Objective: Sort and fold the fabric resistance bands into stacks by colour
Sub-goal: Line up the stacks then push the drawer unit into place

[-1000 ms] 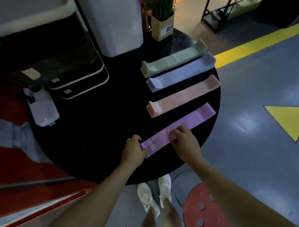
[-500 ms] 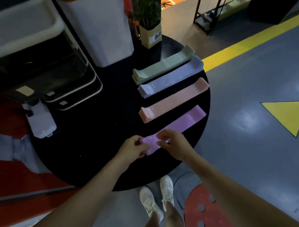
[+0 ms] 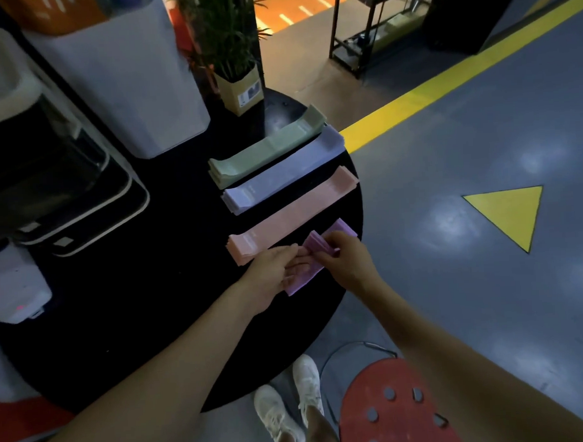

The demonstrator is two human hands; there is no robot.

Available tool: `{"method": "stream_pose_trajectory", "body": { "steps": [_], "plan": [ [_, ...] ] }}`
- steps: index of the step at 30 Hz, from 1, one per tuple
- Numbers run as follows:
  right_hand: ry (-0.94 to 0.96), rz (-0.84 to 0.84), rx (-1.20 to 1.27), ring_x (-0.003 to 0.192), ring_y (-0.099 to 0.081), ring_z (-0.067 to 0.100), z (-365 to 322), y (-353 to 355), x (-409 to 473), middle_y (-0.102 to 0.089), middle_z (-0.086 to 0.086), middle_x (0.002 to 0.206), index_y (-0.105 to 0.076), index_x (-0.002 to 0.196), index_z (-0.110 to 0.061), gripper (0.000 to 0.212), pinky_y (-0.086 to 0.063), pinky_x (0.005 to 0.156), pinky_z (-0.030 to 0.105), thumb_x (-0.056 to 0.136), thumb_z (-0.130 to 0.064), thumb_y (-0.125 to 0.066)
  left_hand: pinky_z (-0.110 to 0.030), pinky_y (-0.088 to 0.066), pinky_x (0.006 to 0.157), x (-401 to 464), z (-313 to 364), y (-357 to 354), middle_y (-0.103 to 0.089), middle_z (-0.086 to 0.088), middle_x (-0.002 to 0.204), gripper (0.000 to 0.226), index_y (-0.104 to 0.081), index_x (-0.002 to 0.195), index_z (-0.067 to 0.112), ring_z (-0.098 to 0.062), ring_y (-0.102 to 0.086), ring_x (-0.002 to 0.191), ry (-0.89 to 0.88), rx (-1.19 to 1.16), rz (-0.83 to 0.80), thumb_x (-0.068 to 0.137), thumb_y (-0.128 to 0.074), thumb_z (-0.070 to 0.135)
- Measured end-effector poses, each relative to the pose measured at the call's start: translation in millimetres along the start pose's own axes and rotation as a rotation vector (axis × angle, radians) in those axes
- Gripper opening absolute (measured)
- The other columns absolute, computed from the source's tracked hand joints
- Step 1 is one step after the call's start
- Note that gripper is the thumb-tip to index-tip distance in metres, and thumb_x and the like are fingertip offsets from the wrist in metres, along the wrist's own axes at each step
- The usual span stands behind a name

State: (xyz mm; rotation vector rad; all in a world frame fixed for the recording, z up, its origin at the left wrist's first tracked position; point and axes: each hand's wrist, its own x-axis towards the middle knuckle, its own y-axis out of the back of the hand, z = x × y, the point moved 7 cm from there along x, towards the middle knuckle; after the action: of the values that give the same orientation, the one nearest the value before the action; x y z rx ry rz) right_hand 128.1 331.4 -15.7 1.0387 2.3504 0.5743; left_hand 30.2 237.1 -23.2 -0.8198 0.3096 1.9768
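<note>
Four colours of fabric bands lie on the round black table (image 3: 153, 293). A green stack (image 3: 267, 148), a lavender stack (image 3: 284, 171) and a pink stack (image 3: 290, 217) rest flat in parallel rows. The purple bands (image 3: 318, 249) are folded over at the table's near right edge. My right hand (image 3: 345, 262) pinches the folded-over end of the purple bands. My left hand (image 3: 275, 271) lies under the bands' near end, its fingers stretched along the fabric.
A white box (image 3: 127, 77) and a potted plant (image 3: 236, 56) stand at the table's back. Black-and-white trays (image 3: 65, 190) and a small white device (image 3: 16, 296) sit at the left. A red stool (image 3: 392, 410) stands by my feet.
The purple bands lay flat a second ago; both hands have lifted their near end and folded it over toward the far end. The view has shifted up and left.
</note>
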Motion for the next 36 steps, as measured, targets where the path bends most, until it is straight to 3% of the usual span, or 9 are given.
{"method": "stream_pose_trajectory", "body": {
  "steps": [4,8,12,17,21,26,31,33,36],
  "plan": [
    [-0.034,0.077,-0.078,0.073,-0.047,0.02,17.8,13.1,19.9,-0.054,0.01,0.082,-0.059,0.083,-0.005,0.002,-0.023,0.056,0.026,0.083,-0.005,-0.057,-0.021,-0.041,0.067,15.9,-4.8,14.4,-0.059,-0.002,0.089,0.011,-0.06,0.097,0.01,-0.013,-0.053,0.084,-0.126,0.3,0.187,0.091,-0.054,0.004],
    [-0.081,0.098,-0.159,0.083,-0.045,0.023,42.0,14.0,38.7,-0.045,0.01,0.096,-0.061,0.09,0.002,0.011,-0.027,0.064,0.025,0.084,-0.004,-0.054,-0.023,-0.041,0.077,23.9,-31.7,44.4,-0.052,-0.007,0.114,0.033,-0.054,0.111,0.006,-0.013,-0.051,0.091,-0.064,0.53,0.411,0.082,-0.07,0.014],
    [-0.169,0.177,-0.216,0.101,-0.048,0.032,62.0,16.7,48.2,-0.046,0.015,0.111,-0.06,0.1,-0.002,0.019,-0.042,0.081,0.034,0.082,-0.009,-0.056,-0.025,-0.041,0.075,31.5,-43.7,40.1,-0.052,-0.011,0.12,0.048,-0.049,0.12,0.004,-0.015,-0.051,0.091,-0.002,0.509,0.41,0.08,-0.073,0.019],
    [-0.197,0.101,-0.232,0.111,-0.048,0.032,65.5,16.1,58.5,-0.046,0.015,0.124,-0.048,0.125,-0.006,0.044,-0.041,0.092,0.039,0.083,-0.011,-0.061,-0.028,-0.043,0.076,41.7,-41.6,24.6,-0.056,-0.013,0.119,0.055,-0.044,0.124,0.001,-0.019,-0.054,0.09,0.023,0.486,0.387,0.079,-0.073,0.016],
    [-0.215,-0.003,-0.288,0.102,-0.051,0.037,69.6,12.1,67.6,-0.049,0.02,0.116,-0.05,0.117,-0.001,0.035,-0.041,0.082,0.036,0.086,-0.012,-0.06,-0.025,-0.043,0.076,44.4,-41.7,22.4,-0.056,-0.016,0.12,0.052,-0.044,0.124,0.0,-0.02,-0.053,0.088,0.09,0.457,0.391,0.08,-0.07,0.006],
    [-0.232,-0.072,-0.292,0.093,-0.054,0.035,69.9,9.0,72.0,-0.058,0.023,0.101,-0.051,0.089,-0.004,0.012,-0.029,0.066,0.028,0.084,-0.011,-0.059,-0.026,-0.042,0.073,43.4,-43.1,20.3,-0.06,-0.016,0.11,0.036,-0.055,0.114,-0.001,-0.021,-0.053,0.083,0.082,0.488,0.325,0.081,-0.069,0.005],
    [-0.219,-0.047,-0.246,0.081,-0.048,0.029,72.7,7.7,61.3,-0.049,0.014,0.084,-0.039,0.069,-0.013,0.023,-0.027,0.065,0.028,0.082,-0.01,-0.058,-0.023,-0.042,0.064,37.4,-39.6,21.0,-0.057,-0.008,0.095,0.024,-0.056,0.103,0.005,-0.019,-0.054,0.082,0.028,0.477,0.298,0.081,-0.067,0.003],
    [-0.192,-0.062,-0.196,0.074,-0.044,0.024,65.7,8.3,53.4,-0.046,0.011,0.081,-0.04,0.073,-0.01,0.019,-0.025,0.06,0.027,0.083,-0.008,-0.056,-0.019,-0.041,0.057,33.0,-37.3,26.6,-0.059,-0.008,0.095,0.021,-0.054,0.097,0.008,-0.018,-0.055,0.08,0.009,0.464,0.296,0.081,-0.066,0.002],
    [-0.131,-0.077,-0.121,0.072,-0.044,0.021,42.8,11.3,48.0,-0.047,0.005,0.075,-0.044,0.081,-0.009,0.014,-0.023,0.055,0.029,0.084,-0.008,-0.057,-0.021,-0.043,0.059,22.6,-24.2,43.2,-0.062,-0.012,0.101,0.022,-0.053,0.1,0.01,-0.019,-0.057,0.081,-0.01,0.437,0.32,0.082,-0.063,0.002]
  ]
}}
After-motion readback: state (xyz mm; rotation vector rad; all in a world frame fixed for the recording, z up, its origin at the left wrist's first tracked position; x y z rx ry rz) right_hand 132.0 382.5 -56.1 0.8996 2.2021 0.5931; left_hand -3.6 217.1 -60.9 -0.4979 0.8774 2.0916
